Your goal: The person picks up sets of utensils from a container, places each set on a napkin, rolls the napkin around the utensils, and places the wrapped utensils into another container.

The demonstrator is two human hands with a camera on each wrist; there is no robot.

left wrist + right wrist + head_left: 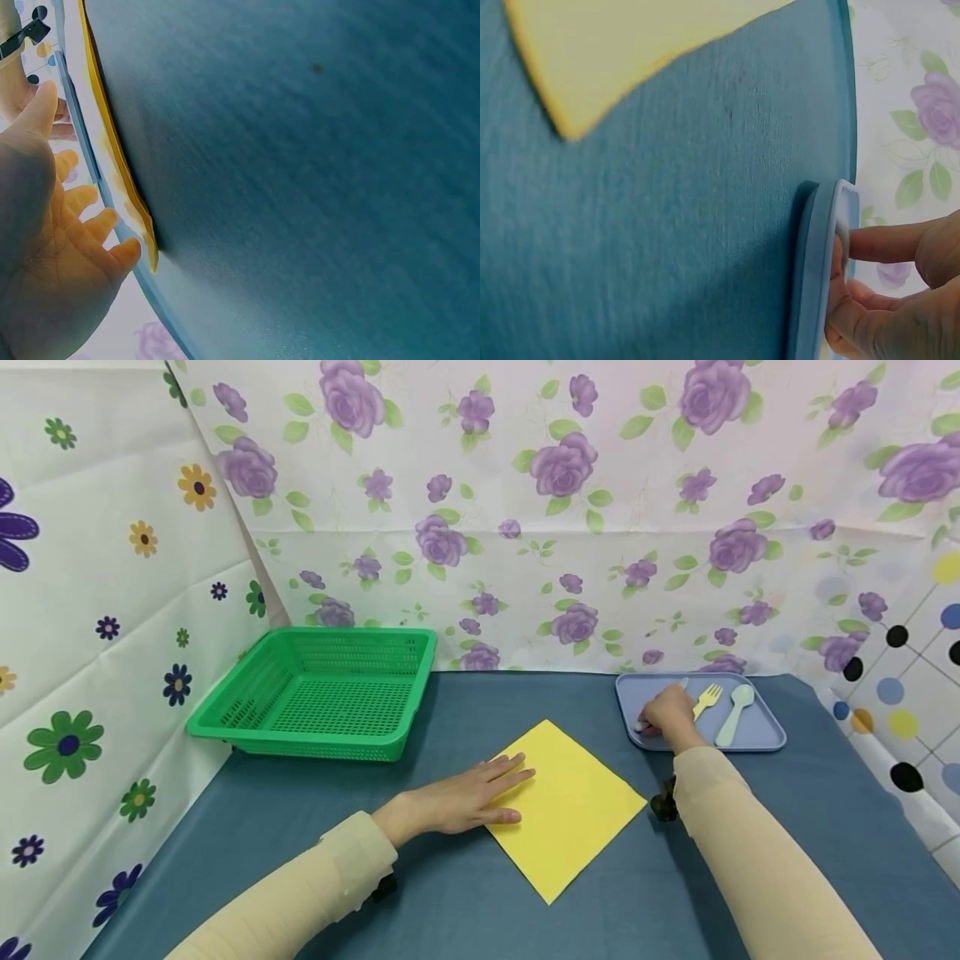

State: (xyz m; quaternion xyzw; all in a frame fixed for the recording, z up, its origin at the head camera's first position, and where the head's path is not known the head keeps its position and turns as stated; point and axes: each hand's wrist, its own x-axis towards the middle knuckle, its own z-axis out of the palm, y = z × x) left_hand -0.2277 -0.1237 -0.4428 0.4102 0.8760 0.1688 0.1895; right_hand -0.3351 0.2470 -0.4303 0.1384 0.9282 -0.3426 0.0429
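A yellow square napkin [566, 810] lies flat on the blue table, turned cornerwise. My left hand [468, 797] is over its left edge with fingers spread and straight; whether the fingertips touch it, I cannot tell. At the right, a lavender-blue tray [761, 742] carries a yellow fork [707, 697] and a pale green spoon [735, 714]. My right hand [670, 714] reaches into the tray's left part. Its thumb and fingers pinch a pale grey utensil [641, 725], mostly hidden by the hand. The right wrist view shows this right hand [892, 300] at the tray's rim [821, 262].
A green plastic basket [397, 747] with perforated walls stands at the back left. Flowered sheets [480, 485] hang behind and at the left of the blue table [465, 893]. A dotted sheet [911, 693] borders the right side.
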